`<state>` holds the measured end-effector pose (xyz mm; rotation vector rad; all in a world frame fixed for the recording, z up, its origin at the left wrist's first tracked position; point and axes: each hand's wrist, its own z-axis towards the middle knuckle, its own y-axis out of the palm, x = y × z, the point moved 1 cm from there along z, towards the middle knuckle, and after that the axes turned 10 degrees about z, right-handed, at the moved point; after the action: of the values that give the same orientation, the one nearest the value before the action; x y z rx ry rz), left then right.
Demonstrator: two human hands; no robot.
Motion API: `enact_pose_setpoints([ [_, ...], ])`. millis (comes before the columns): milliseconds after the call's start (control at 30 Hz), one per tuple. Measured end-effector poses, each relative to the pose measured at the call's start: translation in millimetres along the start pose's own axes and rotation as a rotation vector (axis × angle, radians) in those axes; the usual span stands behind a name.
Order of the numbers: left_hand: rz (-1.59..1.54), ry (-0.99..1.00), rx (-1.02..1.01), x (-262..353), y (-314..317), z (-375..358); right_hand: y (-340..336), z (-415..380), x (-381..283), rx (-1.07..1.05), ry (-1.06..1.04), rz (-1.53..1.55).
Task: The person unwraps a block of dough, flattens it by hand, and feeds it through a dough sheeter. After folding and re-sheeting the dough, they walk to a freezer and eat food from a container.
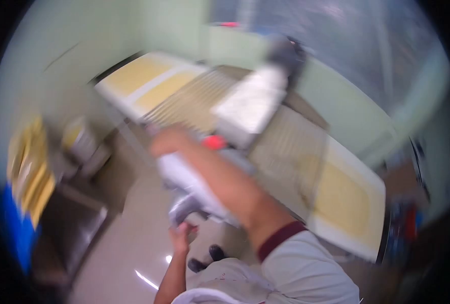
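Flanking machine [220,167] edge, hands [171,141] blurred

Whole view: smearing with motion blur, edges darkening into the round lens rim. Right hand [170,140]: fingers blurring together, grip not readable. Left hand [180,236]: partly hiding under the grey machine [194,187], grasp unclear. Red knob [214,142]: blurring, shape uncertain. Yellow stack [29,172] at left: contents too blurred to identify. Shoes [207,258]: partly showing.

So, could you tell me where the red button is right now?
In the head view, the red button sits near centre on the white machine, just right of the right hand.
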<state>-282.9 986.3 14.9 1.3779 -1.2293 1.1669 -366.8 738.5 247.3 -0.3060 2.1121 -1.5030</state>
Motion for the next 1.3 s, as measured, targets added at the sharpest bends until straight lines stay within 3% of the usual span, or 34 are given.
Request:
enact_pose_setpoints([
  [67,0.04,-0.035,0.049,23,3,-4,6,30,11,-0.052,0.123,0.025],
  [100,-0.015,-0.061,0.033,21,3,-2,20,58,27,-0.111,0.084,-0.09],
  [200,0.017,-0.07,0.037,8,-1,0,-11,24,-13,-0.138,0.236,-0.04],
  [367,-0.008,-0.064,-0.006,8,0,3,-3,35,1,-0.126,0.249,-0.108],
  [567,0.233,0.208,0.006,14,-21,24,4,45,13,-0.151,0.228,-0.107],
  [867,0.291,0.4,-0.017,8,-34,42,-4,35,-2,-0.133,0.321,-0.086],
  [1067,0.294,0.378,-0.046,17,-38,41,-3,35,-3,-0.127,0.303,-0.071],
  [1167,0.412,0.176,-0.155,25,-42,36,-6,32,-5,-0.126,0.306,-0.072],
  [1300,0.401,0.375,0.056,13,-58,12,0,33,4,-0.097,0.265,-0.104],
])
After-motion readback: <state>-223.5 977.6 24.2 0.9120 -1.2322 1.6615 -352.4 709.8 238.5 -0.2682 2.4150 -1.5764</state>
